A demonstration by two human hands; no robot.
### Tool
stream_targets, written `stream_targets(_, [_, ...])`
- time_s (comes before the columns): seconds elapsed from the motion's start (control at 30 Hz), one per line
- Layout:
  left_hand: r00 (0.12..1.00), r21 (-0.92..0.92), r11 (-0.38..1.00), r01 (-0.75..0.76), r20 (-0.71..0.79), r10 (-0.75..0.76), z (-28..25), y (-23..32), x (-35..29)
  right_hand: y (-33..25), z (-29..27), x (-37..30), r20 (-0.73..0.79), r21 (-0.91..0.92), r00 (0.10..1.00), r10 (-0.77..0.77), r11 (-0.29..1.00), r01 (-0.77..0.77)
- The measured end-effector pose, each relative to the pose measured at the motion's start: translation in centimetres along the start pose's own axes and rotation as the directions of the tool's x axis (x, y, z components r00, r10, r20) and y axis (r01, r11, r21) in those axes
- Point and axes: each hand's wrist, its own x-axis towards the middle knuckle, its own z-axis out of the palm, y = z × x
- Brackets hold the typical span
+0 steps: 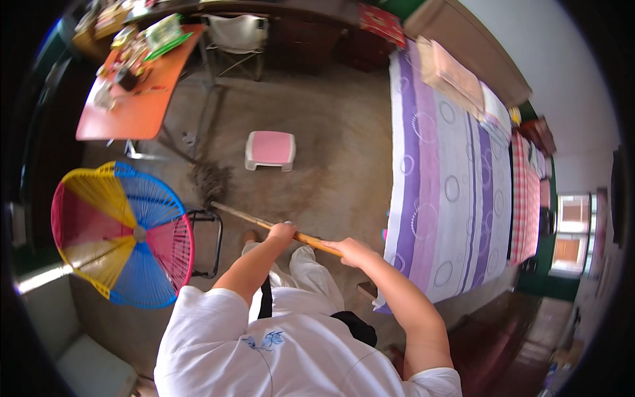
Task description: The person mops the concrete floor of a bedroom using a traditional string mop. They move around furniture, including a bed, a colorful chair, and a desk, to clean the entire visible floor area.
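Both my hands grip the wooden handle of a mop (248,218), which slants from my right hand down to the far left. My left hand (283,231) is closed round the middle of the shaft. Near the handle's upper end, my right hand (352,252) is wrapped round it. The grey, stringy mop head (210,182) rests on the floor beside the colourful round chair (139,235), close to the legs of the orange table (173,73). A pink and white step stool (270,149) stands on the floor beyond my hands.
On the right is a bed with a purple and white striped cover (443,192). A folding chair (237,36) stands at the back beside the table, which carries bags and small items. A pale sofa (92,357) is at the lower left. Grey concrete floor (331,132) lies between.
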Motion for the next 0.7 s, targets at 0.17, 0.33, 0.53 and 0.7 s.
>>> stream_targets(0.17, [0.996, 0.078, 0.994, -0.073, -0.042, 0.077, 2.8, 0.9, 2.5, 3.1, -0.3, -2.0, 0.024, -0.031, 0.994, 0.104, 0.994, -0.103])
stream_targets(0.33, [0.969, 0.146, 0.959, -0.242, 0.078, 0.233, 3.6, 10.8, 8.2, 14.4, 1.2, -7.2, -0.004, 0.094, 0.985, 0.171, 0.981, -0.17])
stream_targets(0.53, [0.901, 0.095, 0.91, -0.404, 0.213, 0.378, 7.6, 26.7, 18.0, 32.1, 5.0, -14.6, -0.257, 0.017, 0.93, 0.262, 0.964, -0.266])
stream_targets(0.7, [0.859, -0.036, 0.899, -0.436, 0.282, 0.427, 12.3, 40.7, 26.7, 45.0, 6.3, -18.7, -0.549, -0.165, 0.75, 0.369, 0.832, -0.53])
